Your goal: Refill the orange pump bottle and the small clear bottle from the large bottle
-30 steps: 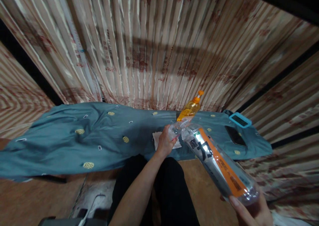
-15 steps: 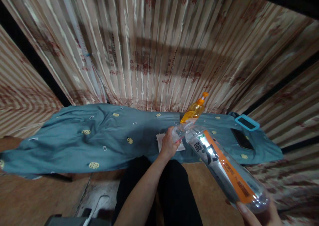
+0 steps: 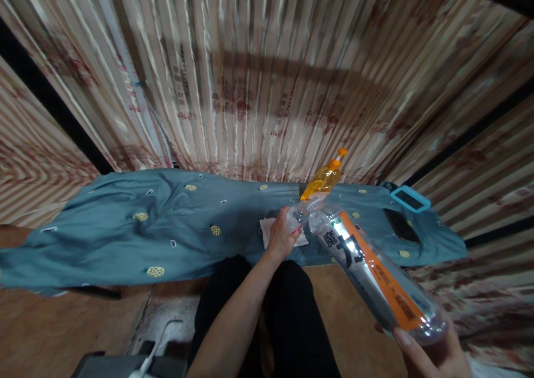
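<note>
A wrinkled teal cloth with small yellow embroidered patches (image 3: 167, 222) covers the low desk across the frame; it looks soft and matte, bunched into folds at its left end, in front of a glossy pleated curtain in cream and rust stripes (image 3: 250, 78). Near the middle a small white paper tissue (image 3: 267, 229) lies flat on the cloth. Over it the left hand (image 3: 280, 238) has its fingers (image 3: 298, 229) closed around a small clear plastic bottle (image 3: 297, 217), which is tipped mouth to mouth against the neck of the large clear plastic bottle with an orange and black label (image 3: 367, 272). That large bottle slants down to the right, smooth and cylindrical, its base cupped in the right hand (image 3: 434, 357), whose fingers (image 3: 404, 338) curl under the rim in a firm hold. Judging from this, the two openings need to stay lined up and pressed together, the large bottle raised slowly at its base so that nothing runs onto the cloth, and the small one kept steady over the tissue. Just behind the join stands an orange translucent pump bottle with an orange nozzle (image 3: 324, 178), upright on the desk. Farther right lie a dark flat phone (image 3: 399, 225) and a blue-framed rectangular device (image 3: 410, 199), both hard and glossy.
</note>
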A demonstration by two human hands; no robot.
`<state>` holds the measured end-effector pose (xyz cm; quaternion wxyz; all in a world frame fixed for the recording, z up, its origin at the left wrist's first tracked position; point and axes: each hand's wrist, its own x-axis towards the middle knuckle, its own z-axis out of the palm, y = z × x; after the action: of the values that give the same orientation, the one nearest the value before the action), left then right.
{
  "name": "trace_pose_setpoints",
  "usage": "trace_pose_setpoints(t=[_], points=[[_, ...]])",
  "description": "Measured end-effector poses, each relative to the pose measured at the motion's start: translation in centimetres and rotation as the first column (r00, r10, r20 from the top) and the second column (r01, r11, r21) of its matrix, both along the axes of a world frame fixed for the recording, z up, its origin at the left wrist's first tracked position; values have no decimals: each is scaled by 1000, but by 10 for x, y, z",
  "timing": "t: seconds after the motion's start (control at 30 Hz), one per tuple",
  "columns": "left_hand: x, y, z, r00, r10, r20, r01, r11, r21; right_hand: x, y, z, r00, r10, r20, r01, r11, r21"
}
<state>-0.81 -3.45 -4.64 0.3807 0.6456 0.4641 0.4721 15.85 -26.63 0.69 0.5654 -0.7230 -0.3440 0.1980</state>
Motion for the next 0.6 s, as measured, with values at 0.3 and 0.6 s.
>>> trace_pose_setpoints(t=[0.3,0.6], points=[[1,-2,3,999,-8,41,9,999,-38,-5,4,8,991,-84,-102,78,995,-59],[1,-1,0,998,-9,56,11,999,-30,23,-3,-20,996,-48,-69,47,999,-16]])
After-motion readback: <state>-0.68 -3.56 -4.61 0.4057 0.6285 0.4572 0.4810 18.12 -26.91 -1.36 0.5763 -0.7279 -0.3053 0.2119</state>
